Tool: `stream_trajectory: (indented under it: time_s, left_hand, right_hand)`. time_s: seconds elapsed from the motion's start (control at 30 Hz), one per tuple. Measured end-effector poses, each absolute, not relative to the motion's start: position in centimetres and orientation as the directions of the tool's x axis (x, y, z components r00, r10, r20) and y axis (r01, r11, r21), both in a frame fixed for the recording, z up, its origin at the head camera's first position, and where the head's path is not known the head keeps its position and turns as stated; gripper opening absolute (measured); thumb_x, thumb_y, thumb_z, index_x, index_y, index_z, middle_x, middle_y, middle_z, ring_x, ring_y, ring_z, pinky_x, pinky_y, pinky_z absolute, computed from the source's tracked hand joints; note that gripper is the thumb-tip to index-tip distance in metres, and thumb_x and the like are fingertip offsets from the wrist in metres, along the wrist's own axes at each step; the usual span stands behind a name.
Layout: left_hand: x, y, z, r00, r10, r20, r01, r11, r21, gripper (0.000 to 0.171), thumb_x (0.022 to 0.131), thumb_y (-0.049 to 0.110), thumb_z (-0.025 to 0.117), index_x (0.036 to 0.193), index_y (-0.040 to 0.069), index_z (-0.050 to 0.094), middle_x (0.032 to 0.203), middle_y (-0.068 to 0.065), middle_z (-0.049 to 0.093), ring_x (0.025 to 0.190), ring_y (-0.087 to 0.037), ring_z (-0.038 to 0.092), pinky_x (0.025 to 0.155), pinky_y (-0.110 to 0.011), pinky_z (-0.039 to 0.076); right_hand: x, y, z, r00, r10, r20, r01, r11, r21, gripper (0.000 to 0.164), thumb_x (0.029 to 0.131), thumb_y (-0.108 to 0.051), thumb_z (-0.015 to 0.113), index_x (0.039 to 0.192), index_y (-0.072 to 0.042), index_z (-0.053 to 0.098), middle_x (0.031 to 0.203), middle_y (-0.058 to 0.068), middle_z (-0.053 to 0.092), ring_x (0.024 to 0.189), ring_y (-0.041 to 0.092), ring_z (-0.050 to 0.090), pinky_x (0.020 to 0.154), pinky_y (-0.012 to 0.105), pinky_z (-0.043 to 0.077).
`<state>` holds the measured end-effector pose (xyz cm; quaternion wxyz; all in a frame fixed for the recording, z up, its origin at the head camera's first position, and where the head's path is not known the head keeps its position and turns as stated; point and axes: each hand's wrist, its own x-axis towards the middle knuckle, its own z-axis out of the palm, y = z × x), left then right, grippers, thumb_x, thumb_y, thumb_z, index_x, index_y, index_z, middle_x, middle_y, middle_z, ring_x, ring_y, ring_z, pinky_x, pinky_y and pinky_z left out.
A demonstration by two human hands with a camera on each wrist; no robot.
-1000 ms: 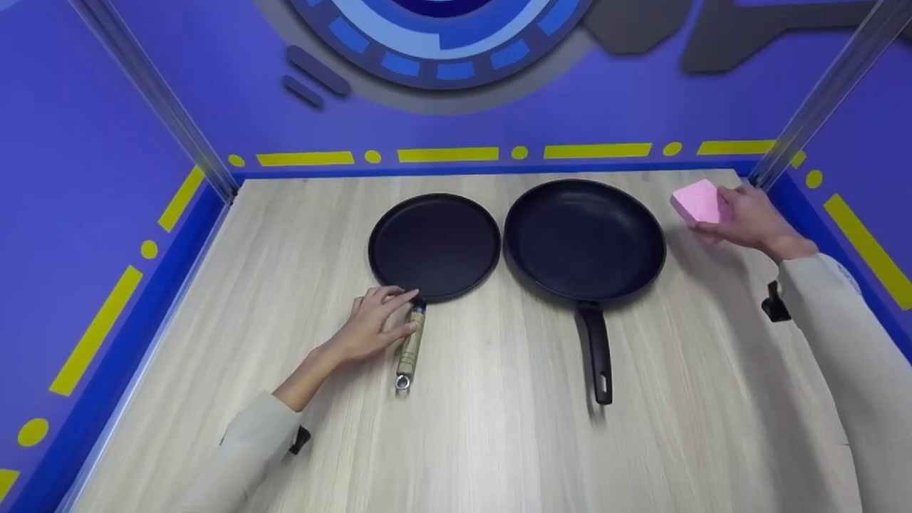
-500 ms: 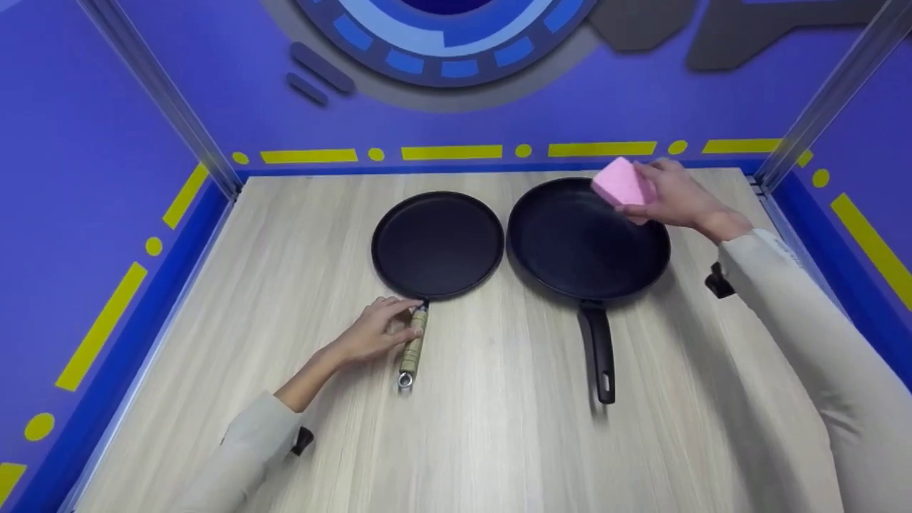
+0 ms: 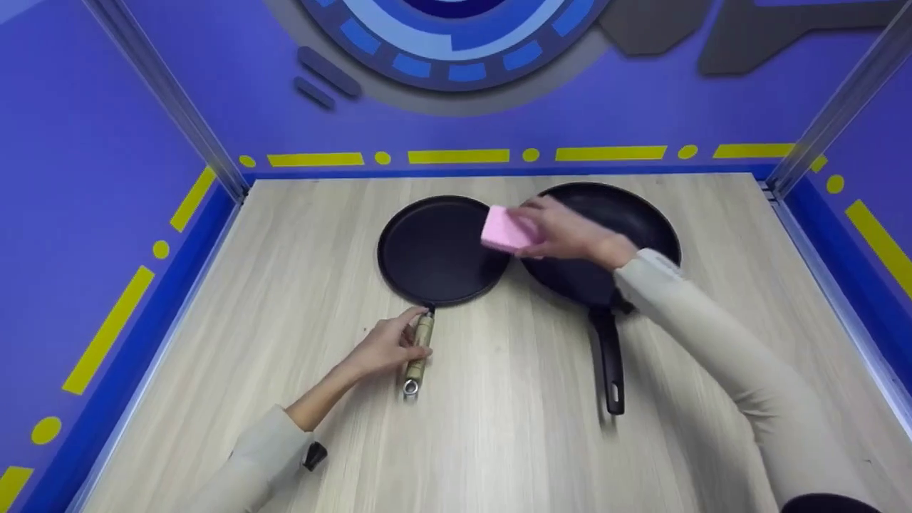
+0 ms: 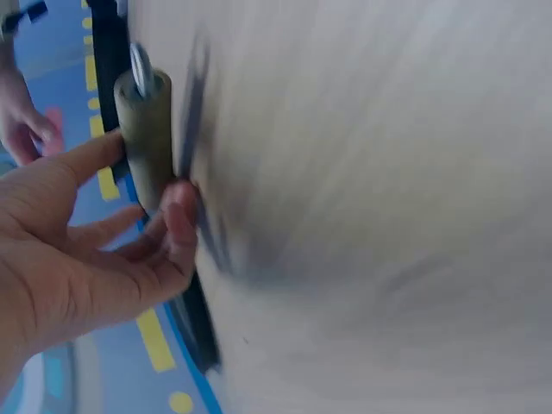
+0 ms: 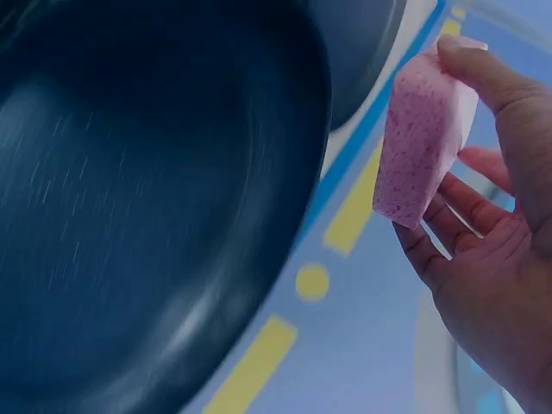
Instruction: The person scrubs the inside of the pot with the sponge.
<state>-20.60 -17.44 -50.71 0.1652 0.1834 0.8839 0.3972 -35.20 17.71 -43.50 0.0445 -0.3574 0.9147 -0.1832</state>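
Note:
A flat round black pan (image 3: 442, 253) lies on the left of the table, its wood-look handle (image 3: 422, 342) toward me, ending in a metal ring. My left hand (image 3: 385, 348) grips that handle between thumb and fingers; the left wrist view shows the handle (image 4: 148, 129) between the fingertips. A pink sponge (image 3: 504, 231) is pinched in my right hand (image 3: 566, 231), held above the gap between the two pans. In the right wrist view, thumb and fingers hold the sponge (image 5: 423, 129) by its edges. My right forearm covers part of a deeper black frying pan (image 3: 641, 221).
The frying pan's black handle (image 3: 609, 363) points toward me on the right. Blue-purple panels (image 3: 456, 132) with yellow marks close off the back and sides of the pale wooden table (image 3: 499, 427).
My right hand has carried the sponge leftward, from right of the frying pan across it to the flat pan's right edge. My left hand has closed more around the handle.

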Motion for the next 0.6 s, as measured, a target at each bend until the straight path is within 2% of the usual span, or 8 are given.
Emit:
stream_trajectory:
  time_s: [0.2, 0.33, 0.43, 0.6]
  left_hand:
    - [-20.2, -16.8, -50.5, -0.903, 0.398, -0.163, 0.150, 0.645, 0.749, 0.070, 0.089, 0.013, 0.078, 0.149, 0.002, 0.045, 0.095, -0.018, 0.068, 0.079, -0.019, 0.065, 0.069, -0.026, 0.052]
    - [-20.4, -16.8, -50.5, -0.900, 0.392, -0.190, 0.121, 0.644, 0.756, 0.074, 0.089, 0.013, 0.078, 0.152, 0.000, 0.041, 0.095, -0.017, 0.067, 0.075, -0.015, 0.061, 0.065, -0.024, 0.051]
    - [-20.5, -17.0, -50.5, -0.889, 0.407, -0.208, 0.107, 0.628, 0.771, 0.075, 0.091, 0.013, 0.077, 0.153, -0.002, 0.038, 0.095, -0.018, 0.067, 0.070, -0.012, 0.061, 0.061, -0.026, 0.056]
    - [-20.7, -17.2, -50.4, -0.873, 0.431, -0.230, 0.085, 0.597, 0.798, 0.075, 0.093, 0.010, 0.075, 0.155, -0.005, 0.036, 0.089, -0.017, 0.066, 0.062, -0.011, 0.061, 0.059, -0.040, 0.064]
  right_hand:
    - [-35.2, 13.7, -46.3, -0.614, -0.786, 0.073, -0.766, 0.571, -0.295, 0.066, 0.081, -0.018, 0.086, 0.140, -0.004, 0.059, 0.137, 0.024, 0.058, 0.126, 0.041, 0.056, 0.112, 0.054, 0.047]
    - [-35.3, 11.9, -47.4, -0.565, -0.823, 0.056, -0.810, 0.541, -0.227, 0.057, 0.083, -0.009, 0.083, 0.136, -0.006, 0.063, 0.139, 0.024, 0.059, 0.128, 0.043, 0.057, 0.112, 0.056, 0.047]
    - [-35.3, 11.0, -47.9, -0.556, -0.831, -0.008, -0.812, 0.546, -0.205, 0.051, 0.088, -0.003, 0.075, 0.138, -0.009, 0.064, 0.145, 0.025, 0.057, 0.136, 0.044, 0.052, 0.117, 0.060, 0.041]
    - [-35.2, 10.2, -48.1, -0.581, -0.806, -0.110, -0.774, 0.589, -0.230, 0.051, 0.094, 0.000, 0.067, 0.143, -0.013, 0.061, 0.152, 0.023, 0.050, 0.147, 0.043, 0.041, 0.124, 0.062, 0.031]
